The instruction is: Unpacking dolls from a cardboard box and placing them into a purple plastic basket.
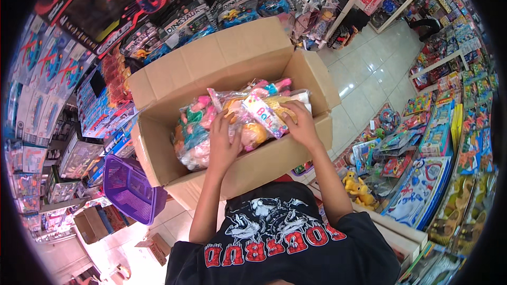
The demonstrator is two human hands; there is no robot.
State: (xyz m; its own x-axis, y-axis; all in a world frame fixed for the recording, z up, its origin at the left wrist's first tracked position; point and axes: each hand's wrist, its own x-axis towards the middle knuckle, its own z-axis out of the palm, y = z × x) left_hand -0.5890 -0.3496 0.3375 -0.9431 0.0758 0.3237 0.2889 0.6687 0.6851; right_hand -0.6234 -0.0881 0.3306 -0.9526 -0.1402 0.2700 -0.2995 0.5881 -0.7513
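Observation:
An open cardboard box stands in front of me, its flaps folded out. It is packed with doll toys in clear plastic bags. My left hand lies flat on one bagged doll near the middle of the box. My right hand grips the top bag, which has a bright card header and a blond doll inside. Both hands touch the same bundle of bags. Pink and green doll parts show at the box's left side.
A purple plastic basket sits on the floor left of the box. Shelves of boxed toys line the left and top. Packaged toys and yellow figures fill the display on the right. A tiled aisle runs away at upper right.

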